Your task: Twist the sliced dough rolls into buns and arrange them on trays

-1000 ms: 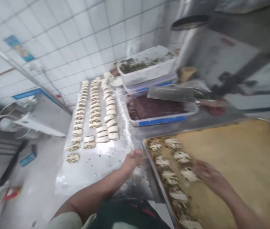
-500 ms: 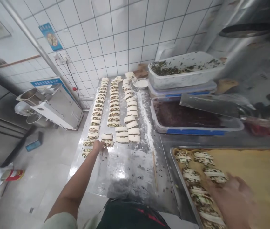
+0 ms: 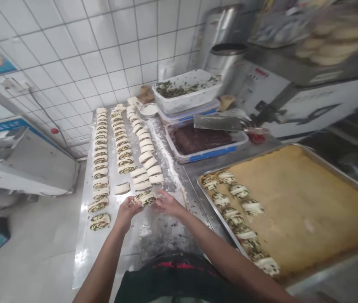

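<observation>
A slice of filled dough roll (image 3: 145, 198), with green filling showing at its cut side, is held up over the metal table between my two hands. My left hand (image 3: 127, 211) pinches its left end. At the right end, the fingers and thumb of my right hand (image 3: 168, 204) close around the edge. Several rows of the same slices stand behind, among them the left row (image 3: 100, 162), the middle row (image 3: 123, 147) and the pale right row (image 3: 144, 145). One single slice (image 3: 122, 188) lies just beyond my left hand.
To the right, a large tray (image 3: 220, 229) holds a flat yellow sheet (image 3: 308, 202) with several slices along its left side. Behind it are a tub of dark paste (image 3: 198, 141), a spatula (image 3: 217, 122), a tub of green filling (image 3: 187, 90) and a flour bowl (image 3: 149, 110).
My right hand has come from the tray to the table. My left hand has lifted a slice from the table and moved right, bringing both hands together. The view has turned right.
</observation>
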The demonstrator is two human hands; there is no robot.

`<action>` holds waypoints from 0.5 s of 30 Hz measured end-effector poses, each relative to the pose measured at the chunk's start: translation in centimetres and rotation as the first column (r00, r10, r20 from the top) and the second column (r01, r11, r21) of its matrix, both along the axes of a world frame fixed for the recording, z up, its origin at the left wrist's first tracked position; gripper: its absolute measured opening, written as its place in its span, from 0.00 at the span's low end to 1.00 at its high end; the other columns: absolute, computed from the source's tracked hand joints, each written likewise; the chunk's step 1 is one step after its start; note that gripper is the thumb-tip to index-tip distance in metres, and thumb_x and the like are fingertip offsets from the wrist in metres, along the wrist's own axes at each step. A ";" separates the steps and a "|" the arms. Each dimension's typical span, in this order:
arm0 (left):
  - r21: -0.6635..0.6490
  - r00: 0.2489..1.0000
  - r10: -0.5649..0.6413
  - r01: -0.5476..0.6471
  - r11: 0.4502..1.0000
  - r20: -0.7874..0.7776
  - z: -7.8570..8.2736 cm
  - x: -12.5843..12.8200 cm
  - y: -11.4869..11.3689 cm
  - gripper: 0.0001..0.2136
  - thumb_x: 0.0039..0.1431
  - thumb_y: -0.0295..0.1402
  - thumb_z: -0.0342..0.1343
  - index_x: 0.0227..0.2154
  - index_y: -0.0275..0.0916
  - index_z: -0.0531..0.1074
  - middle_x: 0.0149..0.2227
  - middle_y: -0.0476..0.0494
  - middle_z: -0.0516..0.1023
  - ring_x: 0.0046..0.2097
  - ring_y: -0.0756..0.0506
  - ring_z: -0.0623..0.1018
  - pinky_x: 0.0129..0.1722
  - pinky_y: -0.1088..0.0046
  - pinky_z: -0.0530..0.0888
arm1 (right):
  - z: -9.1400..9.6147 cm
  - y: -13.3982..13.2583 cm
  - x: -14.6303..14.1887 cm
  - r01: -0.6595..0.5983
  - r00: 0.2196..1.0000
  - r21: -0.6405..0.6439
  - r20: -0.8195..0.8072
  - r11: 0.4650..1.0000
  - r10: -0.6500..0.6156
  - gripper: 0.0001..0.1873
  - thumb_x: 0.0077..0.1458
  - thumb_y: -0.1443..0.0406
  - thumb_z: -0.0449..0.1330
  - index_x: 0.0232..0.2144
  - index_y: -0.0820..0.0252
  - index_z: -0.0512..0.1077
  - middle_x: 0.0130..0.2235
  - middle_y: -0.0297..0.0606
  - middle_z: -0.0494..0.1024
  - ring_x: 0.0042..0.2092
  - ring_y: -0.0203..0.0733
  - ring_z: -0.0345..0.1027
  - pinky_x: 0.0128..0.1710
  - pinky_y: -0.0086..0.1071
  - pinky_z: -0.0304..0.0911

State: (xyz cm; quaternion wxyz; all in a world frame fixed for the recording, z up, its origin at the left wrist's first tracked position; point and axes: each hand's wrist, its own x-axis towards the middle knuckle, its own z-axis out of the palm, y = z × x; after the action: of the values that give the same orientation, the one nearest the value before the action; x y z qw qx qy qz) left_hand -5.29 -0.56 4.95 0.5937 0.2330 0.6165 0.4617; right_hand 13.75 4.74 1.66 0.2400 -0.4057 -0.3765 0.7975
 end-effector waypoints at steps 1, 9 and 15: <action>0.020 0.994 -0.047 0.046 0.999 0.101 0.9 0.8 -0.2 0.23 0.41 0.41 0.62 0.39 0.38 0.64 0.37 0.44 0.74 0.38 0.48 0.75 0.41 0.70 0.70 | 0.9 0.2 0.4 0.024 0.998 0.039 -0.065 0.999 -0.021 0.35 0.40 0.56 0.65 0.50 0.55 0.59 0.43 0.39 0.71 0.38 0.40 0.70 0.40 0.38 0.66; 0.039 0.858 -0.484 0.485 0.874 0.169 7.3 5.3 0.2 0.21 0.46 0.41 0.60 0.41 0.34 0.71 0.39 0.37 0.76 0.36 0.42 0.77 0.35 0.71 0.71 | 8.9 1.4 8.7 0.036 0.996 0.332 -0.085 0.943 -0.008 0.18 0.42 0.60 0.65 0.35 0.62 0.68 0.40 0.39 0.73 0.33 0.36 0.69 0.32 0.32 0.69; 0.074 0.759 -0.529 0.545 0.835 0.379 8.7 11.1 1.4 0.16 0.44 0.35 0.63 0.37 0.34 0.74 0.34 0.39 0.77 0.35 0.43 0.77 0.33 0.72 0.72 | 11.2 0.8 15.2 0.188 0.982 0.519 -0.070 0.834 -0.177 0.14 0.50 0.57 0.59 0.36 0.59 0.74 0.39 0.39 0.73 0.37 0.40 0.68 0.32 0.31 0.68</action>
State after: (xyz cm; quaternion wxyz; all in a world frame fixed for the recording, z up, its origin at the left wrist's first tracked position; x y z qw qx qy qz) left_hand 5.77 0.89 13.67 0.8145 0.2925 0.4045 0.2957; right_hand 28.98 5.52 12.83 0.4198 -0.3514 -0.5366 0.6421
